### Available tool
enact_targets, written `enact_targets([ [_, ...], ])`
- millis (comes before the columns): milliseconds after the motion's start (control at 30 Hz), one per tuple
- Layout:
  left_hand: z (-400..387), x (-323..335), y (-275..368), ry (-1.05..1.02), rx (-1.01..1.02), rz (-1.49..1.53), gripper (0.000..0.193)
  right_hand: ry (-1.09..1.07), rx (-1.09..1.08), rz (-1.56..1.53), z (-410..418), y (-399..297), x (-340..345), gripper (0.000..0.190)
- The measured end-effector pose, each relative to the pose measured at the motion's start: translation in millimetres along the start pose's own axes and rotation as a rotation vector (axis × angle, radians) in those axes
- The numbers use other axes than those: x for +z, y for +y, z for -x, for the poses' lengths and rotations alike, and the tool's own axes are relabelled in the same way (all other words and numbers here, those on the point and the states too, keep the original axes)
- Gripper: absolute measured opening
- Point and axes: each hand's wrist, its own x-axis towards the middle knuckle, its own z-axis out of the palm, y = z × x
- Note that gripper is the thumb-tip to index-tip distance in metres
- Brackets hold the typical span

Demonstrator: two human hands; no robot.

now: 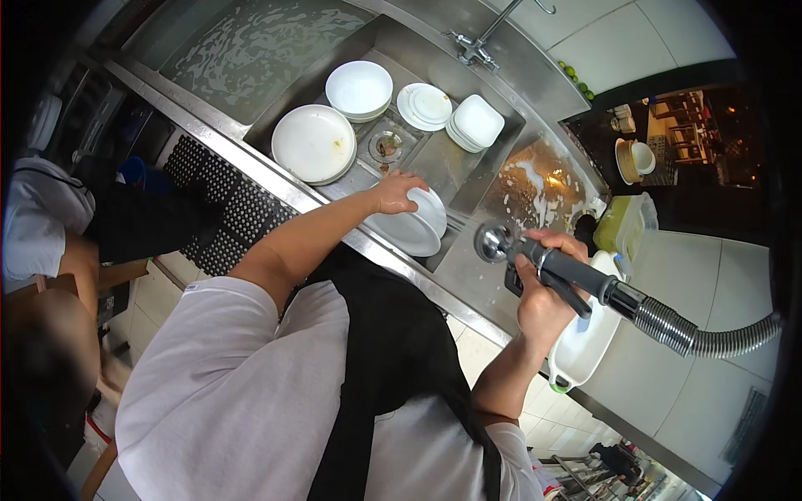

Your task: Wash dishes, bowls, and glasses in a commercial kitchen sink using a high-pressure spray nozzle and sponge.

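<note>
My left hand is on a white dish in the steel sink, thumb at its inner face; the far fingers are partly hidden. Under that dish lies another white plate. My right hand grips the grey handle of a pre-rinse spray nozzle with a metal hose, its round head over the right-hand steel surface. Beyond my left hand stand stacked large white plates, white bowls, small round plates and squarish dishes, around a drain with food scraps.
A basin of sudsy water adjoins the sink at the upper left. A faucet is on the back wall. A white oblong tray and a plastic container stand at the right. Another person is at the far left.
</note>
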Motion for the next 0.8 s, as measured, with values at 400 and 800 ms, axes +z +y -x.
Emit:
enact_targets([
  [400, 6.8, 4.9, -2.6, 0.1, 0.032, 0.025, 0.028, 0.03, 0.014, 0.008, -2.3, 3.9, -2.6, 0.043],
  [800, 18.8, -12.4, 28.2, -0.086, -0.011, -0.164, 0.101, 0.033, 0.149, 0.009, -3.7, 5.3, -3.4, 0.043],
])
